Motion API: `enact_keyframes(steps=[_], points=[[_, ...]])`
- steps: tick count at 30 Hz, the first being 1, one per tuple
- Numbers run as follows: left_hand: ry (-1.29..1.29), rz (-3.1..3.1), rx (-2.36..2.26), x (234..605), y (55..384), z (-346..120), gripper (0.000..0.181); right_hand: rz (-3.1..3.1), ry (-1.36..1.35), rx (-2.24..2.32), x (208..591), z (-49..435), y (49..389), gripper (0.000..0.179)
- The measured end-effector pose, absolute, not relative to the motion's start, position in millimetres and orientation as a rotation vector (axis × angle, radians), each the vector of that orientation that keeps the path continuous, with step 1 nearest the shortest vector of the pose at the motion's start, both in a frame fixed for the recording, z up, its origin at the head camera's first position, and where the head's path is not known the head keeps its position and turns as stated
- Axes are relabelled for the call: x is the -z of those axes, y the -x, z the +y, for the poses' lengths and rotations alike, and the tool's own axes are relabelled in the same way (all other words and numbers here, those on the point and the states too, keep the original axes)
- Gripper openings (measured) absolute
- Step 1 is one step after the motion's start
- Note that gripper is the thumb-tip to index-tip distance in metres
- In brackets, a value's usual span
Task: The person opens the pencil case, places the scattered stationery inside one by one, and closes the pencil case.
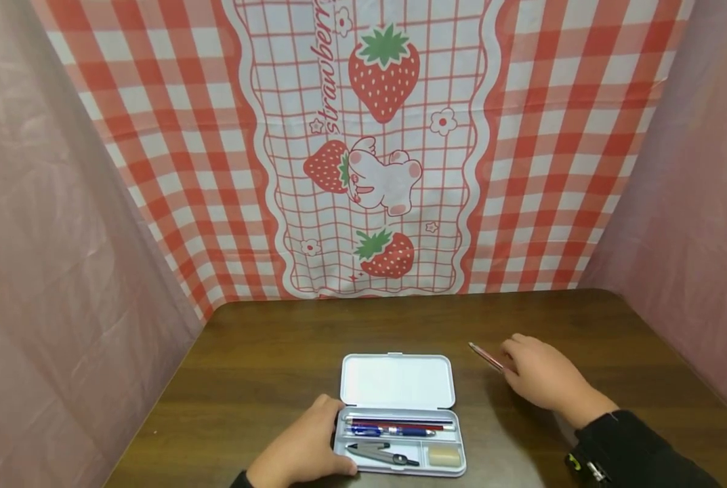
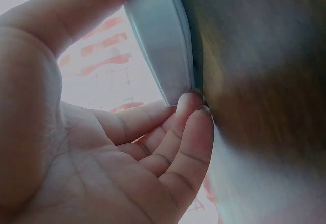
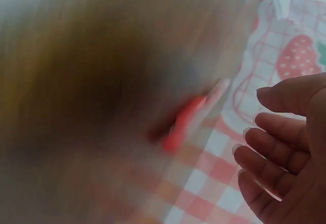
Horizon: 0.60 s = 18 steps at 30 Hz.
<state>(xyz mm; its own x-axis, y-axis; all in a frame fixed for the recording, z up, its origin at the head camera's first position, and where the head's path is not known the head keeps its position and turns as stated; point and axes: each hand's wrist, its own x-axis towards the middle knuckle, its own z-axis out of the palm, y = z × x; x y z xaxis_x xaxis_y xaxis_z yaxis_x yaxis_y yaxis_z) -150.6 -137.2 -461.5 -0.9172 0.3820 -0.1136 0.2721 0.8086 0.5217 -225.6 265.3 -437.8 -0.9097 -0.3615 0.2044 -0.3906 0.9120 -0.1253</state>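
Note:
A white pencil case (image 1: 412,471) lies on the table with its lid (image 1: 398,379) folded back. Inside are a blue pen (image 1: 363,430), dark and red pencils (image 1: 442,427), a grey compass (image 1: 375,454) and a beige eraser (image 1: 444,457). My left hand (image 1: 305,440) grips the case's left end, thumb at the front corner and fingers along the side. To the right of the case, a reddish pen (image 1: 485,356) lies beside my right hand (image 1: 536,373). In the right wrist view the blurred red pen (image 3: 184,124) is apart from the relaxed fingers (image 3: 275,132).
The brown wooden table (image 1: 265,359) runs back to a red-checked strawberry cloth (image 1: 375,169) hung behind it. Pale pink curtains (image 1: 64,237) hang at both sides.

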Motion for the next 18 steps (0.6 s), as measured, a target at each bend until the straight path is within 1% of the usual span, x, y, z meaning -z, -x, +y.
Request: enact_keyframes(steps=[3, 9, 13, 18], points=[[-0.502, 2.778, -0.755, 461.4, 150.8, -137.3, 0.089, -2.917, -0.608, -0.098, 435.1, 271.1, 230.5, 0.033], [-0.503, 2.776, -0.763, 461.6, 151.3, -137.8, 0.088, -2.953, -0.686, 0.055, 439.0, 269.9, 233.8, 0.022], [-0.511, 2.79, -0.755, 462.4, 151.0, -137.3, 0.088, -3.034, -0.679, 0.047, 441.6, 273.2, 240.2, 0.02], [-0.503, 2.777, -0.752, 461.6, 150.9, -136.6, 0.09, -3.081, -0.67, -0.007, 443.6, 283.6, 250.2, 0.013]])
